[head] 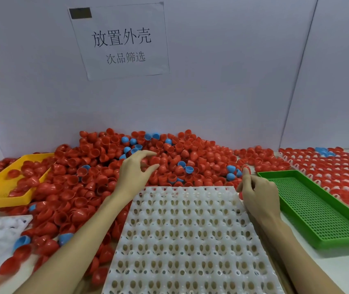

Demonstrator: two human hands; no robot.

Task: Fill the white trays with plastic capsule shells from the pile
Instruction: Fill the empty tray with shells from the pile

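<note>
Both hands worked at the capsule pile behind an unfilled white tray.

The left hand hovered over the pile of red and blue shells, fingers loosely curled and holding nothing. The right hand pinched a red shell at the far right corner of the white tray, beside the green tray.
</note>
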